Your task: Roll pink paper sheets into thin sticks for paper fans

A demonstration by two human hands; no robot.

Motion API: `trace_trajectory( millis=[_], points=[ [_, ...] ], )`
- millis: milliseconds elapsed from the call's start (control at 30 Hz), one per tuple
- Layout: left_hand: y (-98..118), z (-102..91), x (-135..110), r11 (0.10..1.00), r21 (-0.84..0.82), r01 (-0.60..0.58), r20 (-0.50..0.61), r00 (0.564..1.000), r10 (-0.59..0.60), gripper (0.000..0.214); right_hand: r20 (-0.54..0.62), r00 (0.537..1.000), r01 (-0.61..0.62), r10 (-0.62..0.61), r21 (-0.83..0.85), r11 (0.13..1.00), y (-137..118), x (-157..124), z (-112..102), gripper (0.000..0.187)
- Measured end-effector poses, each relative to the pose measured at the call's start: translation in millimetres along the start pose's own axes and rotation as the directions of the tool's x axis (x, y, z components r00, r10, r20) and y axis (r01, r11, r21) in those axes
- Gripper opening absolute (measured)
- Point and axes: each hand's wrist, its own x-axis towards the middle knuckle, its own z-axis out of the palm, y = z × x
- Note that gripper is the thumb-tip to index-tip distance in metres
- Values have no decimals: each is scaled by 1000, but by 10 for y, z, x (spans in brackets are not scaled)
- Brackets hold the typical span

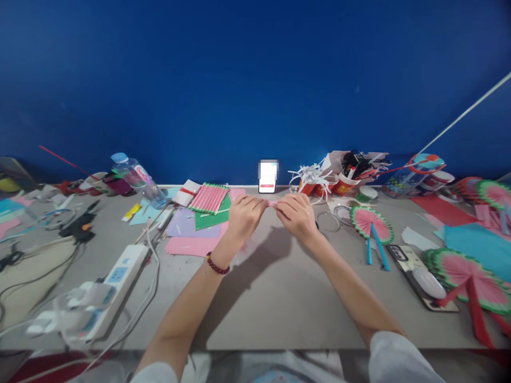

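Both of my hands meet above the middle of the grey table, fingers pinched. A narrow strip of pink paper [272, 203] stretches between them, mostly hidden by the fingers. My left hand [246, 214], with a dark red bead bracelet on its wrist, grips the strip's left end. My right hand [296, 214] grips the right end. Beyond them a lit phone [267, 176] leans upright against the blue wall. Left of my left hand lies a pleated pink and green paper piece [209, 198] on a green sheet [213, 219], near purple paper [189, 223] and pink paper [187, 246].
At left are a white power strip [120, 282] with cables, a glue gun [80, 226] and a tilted water bottle [141, 181]. Rightward stand cups [345, 186] of paper scraps and tools, a round paper fan [371, 224], a phone [411, 266] under a white case, and another fan [469, 282].
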Motion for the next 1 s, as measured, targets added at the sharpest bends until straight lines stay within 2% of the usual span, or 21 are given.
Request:
trace_trajectory(
  millis=[133,367,567,767,1000],
  points=[
    [0,20,-22,1000,3,1,19,1000,-1,18,25,999,-40,40,-13,999,-45,18,15,13],
    [50,29,-18,1000,5,-3,16,1000,3,19,26,999,-38,37,11,999,-52,-6,52,15],
    [-38,22,-27,999,-20,37,42,998,-37,15,1,998,-68,68,-35,997,10,-35,43,20],
    [-82,25,-30,1000,-17,23,47,999,-22,18,2,1000,-20,20,-69,997,34,-40,39,19],
    [-72,27,-40,1000,26,5,100,995,-8,23,70,997,-30,32,-29,999,-1,-34,35,16]
  ],
)
